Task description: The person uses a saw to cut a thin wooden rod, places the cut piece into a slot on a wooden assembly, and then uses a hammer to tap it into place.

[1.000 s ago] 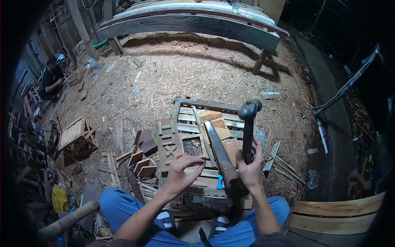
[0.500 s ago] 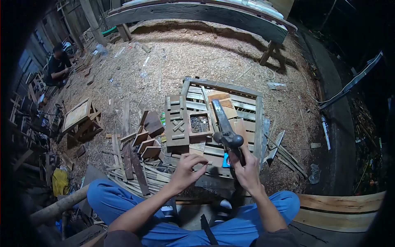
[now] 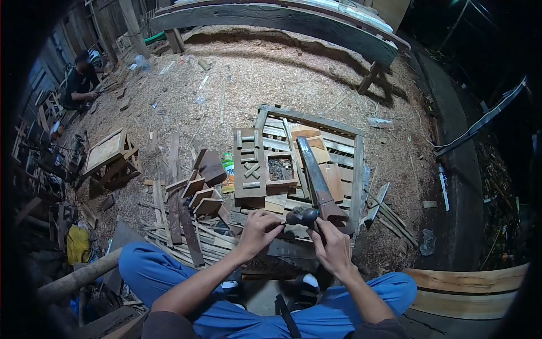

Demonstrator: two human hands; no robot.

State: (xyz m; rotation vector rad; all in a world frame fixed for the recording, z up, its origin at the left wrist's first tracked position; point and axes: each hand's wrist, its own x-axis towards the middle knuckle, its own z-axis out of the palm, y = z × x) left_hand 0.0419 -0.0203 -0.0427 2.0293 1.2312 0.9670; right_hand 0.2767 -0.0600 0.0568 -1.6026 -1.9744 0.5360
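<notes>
My right hand (image 3: 333, 246) is wrapped round the handle of a hammer with a dark, rounded metal head (image 3: 302, 216). The hammer head is just right of my left hand (image 3: 259, 233), close to its fingertips. My left thumb and fingers are pinched together; whatever small thing they hold is too small to make out. Beyond the hammer, a handsaw (image 3: 316, 175) lies on a slatted wooden frame (image 3: 357, 169), its handle toward me. Left of the saw are a small square wooden box (image 3: 280, 183) with small dark bits inside and a board (image 3: 250, 191) bearing short wooden pieces.
Wood strips (image 3: 212, 248) and cut blocks (image 3: 206, 206) lie to the left, near a small wooden stool (image 3: 107, 150). Another person (image 3: 81, 85) crouches at the far left. A long wooden bench (image 3: 271, 18) spans the back. Planks (image 3: 463, 291) lie at my right.
My right hand has brought the hammer down and left, so its head is now beside my left fingertips. My left hand has stayed pinched in nearly the same place. The view has shifted slightly.
</notes>
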